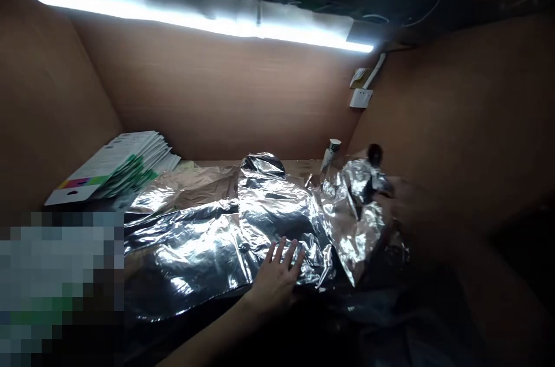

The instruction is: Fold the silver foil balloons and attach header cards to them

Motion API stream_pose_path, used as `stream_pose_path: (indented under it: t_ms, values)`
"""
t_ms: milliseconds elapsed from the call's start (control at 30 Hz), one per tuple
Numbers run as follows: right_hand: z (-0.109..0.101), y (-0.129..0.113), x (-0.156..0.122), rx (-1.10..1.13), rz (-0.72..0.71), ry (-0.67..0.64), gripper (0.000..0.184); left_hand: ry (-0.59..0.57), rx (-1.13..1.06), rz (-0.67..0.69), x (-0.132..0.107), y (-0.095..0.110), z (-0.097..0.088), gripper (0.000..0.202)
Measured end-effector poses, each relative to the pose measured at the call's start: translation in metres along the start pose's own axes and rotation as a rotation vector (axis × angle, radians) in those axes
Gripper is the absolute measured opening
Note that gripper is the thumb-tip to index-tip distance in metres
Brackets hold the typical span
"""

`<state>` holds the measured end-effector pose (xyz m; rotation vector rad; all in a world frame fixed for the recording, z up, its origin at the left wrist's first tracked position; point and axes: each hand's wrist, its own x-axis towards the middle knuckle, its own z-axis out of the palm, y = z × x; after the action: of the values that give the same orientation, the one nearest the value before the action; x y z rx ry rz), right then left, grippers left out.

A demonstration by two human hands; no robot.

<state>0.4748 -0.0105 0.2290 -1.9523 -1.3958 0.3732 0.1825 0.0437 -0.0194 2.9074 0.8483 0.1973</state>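
At lower centre of the frame, the left hand (277,277) rests palm down on shiny metallic foil (195,254), fingers spread, pinching nothing. This foil stretches over the tabletop (297,168) from left of centre towards the middle. The right hand (385,200), right of centre, is dark and blurred; it is at a crumpled silver foil piece (362,228), but I cannot tell whether its fingers are closed on it. A dark round-ended object (375,153) sticks up just above that hand, too blurred to identify.

The step in hand looks like handling the foil, the left hand steadying or flattening it while the right works at the crumpled piece. The next move would seem to call for light, even pressure from the spread fingers and a sure hold on the right, keeping the slippery folds clear of the white silver-capped bottle (330,154) just behind.
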Motion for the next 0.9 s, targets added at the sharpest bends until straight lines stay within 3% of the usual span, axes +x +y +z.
stream_pose_path:
  t_ms: [67,133,233,300,367,433,500,567,600,667,767,833,900]
  values:
    - [0.049,-0.051,0.001,-0.402,-0.297,-0.129,0.012,0.091,0.069,-0.017,-0.007,0.003,0.008,0.066]
    - [0.112,-0.098,0.0,-0.65,-0.399,-0.353,0.021,0.194,0.107,0.017,-0.017,0.009,0.008,0.05]
    - [0.202,-0.146,-0.003,-0.67,-0.463,-0.532,0.014,0.347,0.028,0.126,-0.039,0.015,-0.005,0.039]
    - [0.237,-0.155,-0.003,-0.638,-0.507,-0.593,0.006,0.434,-0.035,0.121,-0.055,0.009,-0.02,0.023]
    - [0.245,-0.145,0.002,-0.608,-0.524,-0.585,0.018,0.48,-0.046,0.051,-0.066,-0.006,-0.038,0.012]
    - [0.231,-0.119,0.011,-0.614,-0.482,-0.527,0.032,0.495,-0.044,-0.027,-0.069,-0.027,-0.053,0.015]
    - [0.208,-0.082,0.02,-0.668,-0.385,-0.464,0.042,0.503,-0.056,-0.063,-0.062,-0.048,-0.063,0.032]
    - [0.186,-0.042,0.027,-0.745,-0.285,-0.42,0.036,0.473,-0.082,-0.042,-0.047,-0.061,-0.067,0.051]
    - [0.179,-0.024,0.029,-0.775,-0.247,-0.406,0.032,0.436,-0.097,-0.021,-0.039,-0.063,-0.067,0.061]
    - [0.175,0.008,0.032,-0.811,-0.243,-0.37,0.043,0.322,-0.124,0.007,-0.022,-0.059,-0.064,0.089]
    - [0.187,0.037,0.038,-0.791,-0.504,-0.328,0.053,0.164,-0.114,0.0,-0.004,-0.047,-0.054,0.119]
    - [0.196,0.044,0.048,-0.723,-0.765,-0.346,0.046,0.141,-0.082,-0.025,0.002,-0.044,-0.047,0.121]
    - [0.201,0.043,0.058,-0.603,-0.949,-0.378,0.044,0.203,-0.025,-0.053,0.003,-0.051,-0.044,0.113]
